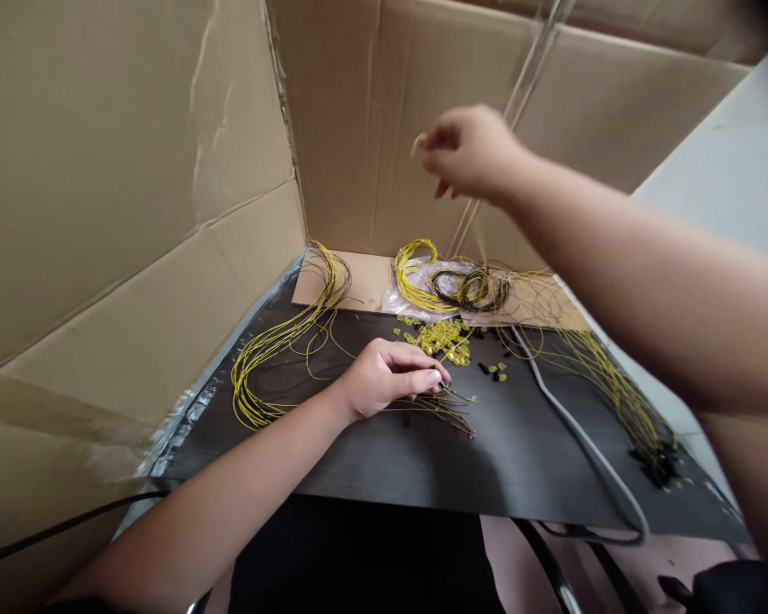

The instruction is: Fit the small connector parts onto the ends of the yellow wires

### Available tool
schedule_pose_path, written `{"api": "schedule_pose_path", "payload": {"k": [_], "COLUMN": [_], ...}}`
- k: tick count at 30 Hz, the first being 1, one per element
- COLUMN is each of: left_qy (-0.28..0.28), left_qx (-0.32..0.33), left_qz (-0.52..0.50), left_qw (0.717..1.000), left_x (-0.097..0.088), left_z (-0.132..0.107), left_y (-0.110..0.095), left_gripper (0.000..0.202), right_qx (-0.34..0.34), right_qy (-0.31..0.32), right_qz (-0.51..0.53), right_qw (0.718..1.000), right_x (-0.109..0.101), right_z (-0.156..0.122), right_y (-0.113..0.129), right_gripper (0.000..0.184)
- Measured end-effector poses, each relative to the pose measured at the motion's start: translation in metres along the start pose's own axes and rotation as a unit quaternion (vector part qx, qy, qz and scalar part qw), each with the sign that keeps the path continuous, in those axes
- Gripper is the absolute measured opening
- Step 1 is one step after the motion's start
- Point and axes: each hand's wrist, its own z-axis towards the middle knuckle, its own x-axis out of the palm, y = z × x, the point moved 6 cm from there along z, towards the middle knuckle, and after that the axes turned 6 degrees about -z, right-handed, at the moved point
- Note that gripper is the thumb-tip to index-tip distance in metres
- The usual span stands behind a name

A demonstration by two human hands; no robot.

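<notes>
My left hand (384,379) is low over the dark mat (384,456), thumb and fingertips pinched on a thin wire with a small metal tip. Beneath it fan out the ends of a bundle of yellow and dark wires (249,375), which curves around on the left. Raised high in front of the cardboard wall, my right hand (474,153) is closed, with a thin yellowish wire (416,145) poking from its fingertips. Motion smears it, and a faint streak hangs below. Small clear yellow pieces (445,337) lie heaped just beyond my left hand, with black ones among them.
Coils of yellow wire (416,277) and dark wire (470,290) rest on a cardboard strip (368,273) at the back. Wires with black connectors (656,465) lie at right. A grey cable (569,426) crosses the mat. Cardboard walls (134,188) rise left and behind.
</notes>
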Motion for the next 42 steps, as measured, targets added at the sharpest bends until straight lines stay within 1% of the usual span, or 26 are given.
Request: {"api": "schedule_pose_path", "payload": {"k": [2,4,5,6,8,9,10,12,13,15,16,18,22,26,29,32,37,42], "left_qy": [-0.011,-0.021,-0.026,-0.031,-0.044,-0.050,-0.055,-0.061,-0.062,-0.060,-0.056,-0.045,-0.037,-0.039,-0.037,-0.035,-0.052,-0.051], "left_qx": [-0.024,-0.034,-0.038,-0.043,-0.054,-0.056,-0.055,-0.044,-0.036,-0.029,-0.030,-0.038,-0.040,-0.032,-0.041,-0.053,-0.095,-0.104], "left_qz": [-0.045,-0.075,-0.085,-0.094,-0.107,-0.112,-0.115,-0.114,-0.109,-0.084,-0.067,-0.035,0.015,0.035,0.033,0.036,0.017,0.014], "left_qw": [0.999,0.996,0.995,0.994,0.992,0.991,0.990,0.991,0.991,0.994,0.996,0.998,0.998,0.998,0.998,0.997,0.994,0.993], "left_x": [-0.003,-0.006,-0.008,-0.009,-0.012,-0.013,-0.014,-0.015,-0.016,-0.016,-0.016,-0.015,-0.016,-0.018,-0.018,-0.018,-0.019,-0.020], "left_z": [0.000,0.000,0.000,0.000,0.000,0.000,0.000,0.001,0.001,0.002,0.002,0.002,0.002,0.003,0.004,0.004,0.002,0.002], "left_y": [0.004,0.007,0.008,0.010,0.012,0.013,0.014,0.013,0.012,0.011,0.010,0.010,0.010,0.010,0.011,0.013,0.017,0.017], "left_gripper": [0.018,0.018,0.018,0.019,0.020,0.020,0.019,0.018,0.018,0.018,0.018,0.018,0.020,0.031,0.033,0.031,0.029,0.028], "right_qx": [-0.008,-0.037,-0.063,-0.095,-0.154,-0.169,-0.187,-0.215,-0.217,-0.205,-0.188,-0.158,-0.131,-0.133,-0.138,-0.140,-0.132,-0.140], "right_qy": [0.027,0.060,0.058,0.044,0.011,0.013,0.032,0.097,0.128,0.168,0.169,0.148,0.106,0.082,0.071,0.061,0.007,0.009], "right_qz": [-0.006,-0.012,-0.018,-0.025,-0.016,0.004,0.028,0.065,0.074,0.082,0.087,0.094,0.131,0.153,0.150,0.140,0.106,0.108], "right_qw": [1.000,0.997,0.996,0.994,0.988,0.985,0.981,0.969,0.965,0.961,0.964,0.972,0.977,0.976,0.976,0.978,0.986,0.984], "right_x": [0.031,0.058,0.066,0.068,0.061,0.056,0.053,0.052,0.054,0.063,0.067,0.075,0.088,0.093,0.092,0.087,0.077,0.079], "right_z": [0.009,0.010,0.007,-0.001,-0.026,-0.043,-0.063,-0.106,-0.127,-0.160,-0.170,-0.183,-0.186,-0.185,-0.185,-0.181,-0.168,-0.163], "right_y": [0.005,0.015,0.020,0.026,0.035,0.036,0.037,0.037,0.035,0.031,0.028,0.022,0.018,0.018,0.020,0.018,0.012,0.012], "right_gripper": [0.039,0.028,0.022,0.018,0.017,0.019,0.021,0.022,0.021,0.019,0.016,0.012,0.017,0.015,0.013,0.013,0.013,0.013]}}
